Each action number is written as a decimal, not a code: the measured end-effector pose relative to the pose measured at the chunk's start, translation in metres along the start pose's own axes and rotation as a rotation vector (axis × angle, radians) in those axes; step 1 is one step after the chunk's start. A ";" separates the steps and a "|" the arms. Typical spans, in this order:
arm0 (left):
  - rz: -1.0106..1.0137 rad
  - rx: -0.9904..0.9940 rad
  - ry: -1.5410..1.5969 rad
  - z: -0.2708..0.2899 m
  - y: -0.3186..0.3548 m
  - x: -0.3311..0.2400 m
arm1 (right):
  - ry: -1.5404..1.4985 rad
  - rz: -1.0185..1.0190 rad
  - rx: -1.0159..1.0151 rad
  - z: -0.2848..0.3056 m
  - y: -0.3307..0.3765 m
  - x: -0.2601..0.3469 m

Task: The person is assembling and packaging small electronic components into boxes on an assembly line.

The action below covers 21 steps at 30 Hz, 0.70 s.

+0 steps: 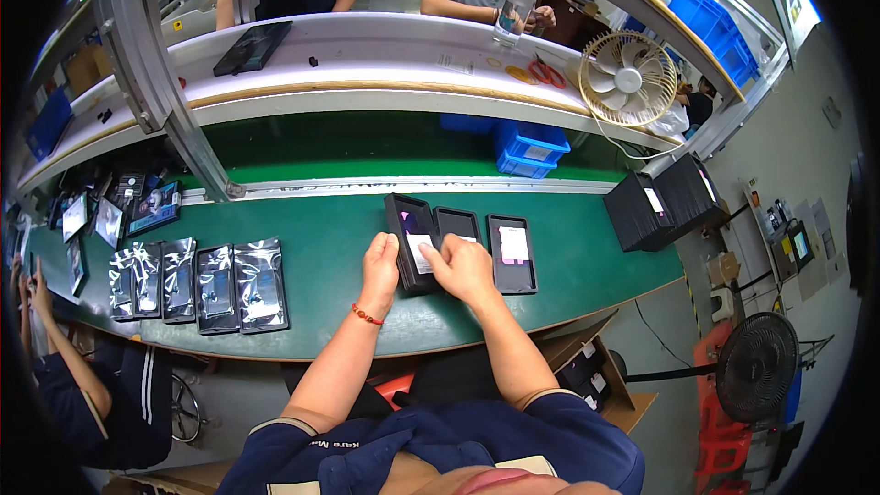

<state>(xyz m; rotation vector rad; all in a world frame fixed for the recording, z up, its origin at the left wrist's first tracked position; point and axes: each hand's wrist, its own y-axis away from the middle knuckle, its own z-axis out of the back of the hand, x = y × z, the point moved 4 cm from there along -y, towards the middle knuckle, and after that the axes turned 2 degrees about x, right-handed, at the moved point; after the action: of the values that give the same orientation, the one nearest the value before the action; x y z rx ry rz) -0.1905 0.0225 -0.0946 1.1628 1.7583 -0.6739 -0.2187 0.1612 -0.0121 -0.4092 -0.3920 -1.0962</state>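
Observation:
A black rectangular box (397, 216), with a white label and a purple patch on its face, is tilted up between my hands over the green bench. My left hand (379, 268) grips its left side, fingers closed along the edge. The thumb of my right hand (466, 268) lies on the label while the other fingers curl at the box's right side, partly hidden. Just behind my right hand a black tray (456, 219) with a pale label is half covered. To its right another black tray (491, 257) lies flat, holding a white-labelled item.
Several black trays in shiny clear wrap (260, 286) stand in a row at the left, with loose devices (154, 208) beyond them. Stacked black boxes (642, 211) stand at right. A raised shelf (385, 64) carries a fan (627, 80) and scissors (549, 73). A co-worker's arm (57, 330) is at far left.

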 end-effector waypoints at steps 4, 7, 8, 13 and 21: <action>-0.026 0.105 -0.019 -0.006 0.006 -0.013 | -0.053 0.119 -0.063 -0.020 -0.005 0.029; 0.016 0.108 0.072 -0.002 0.004 -0.011 | -0.072 0.127 -0.010 -0.026 -0.011 0.034; 0.024 0.119 0.074 0.001 0.002 -0.009 | -0.077 0.126 0.020 -0.025 -0.010 0.034; 0.089 0.130 0.102 0.002 0.001 0.000 | -0.233 0.188 0.060 -0.032 -0.012 0.022; 0.089 0.043 0.084 0.033 0.016 -0.009 | -0.522 0.116 0.174 -0.022 -0.010 0.025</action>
<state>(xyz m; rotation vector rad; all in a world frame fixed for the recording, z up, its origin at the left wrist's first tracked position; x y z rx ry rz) -0.1614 -0.0018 -0.1008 1.3078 1.7579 -0.6198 -0.2157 0.1265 -0.0176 -0.5561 -0.9067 -0.8248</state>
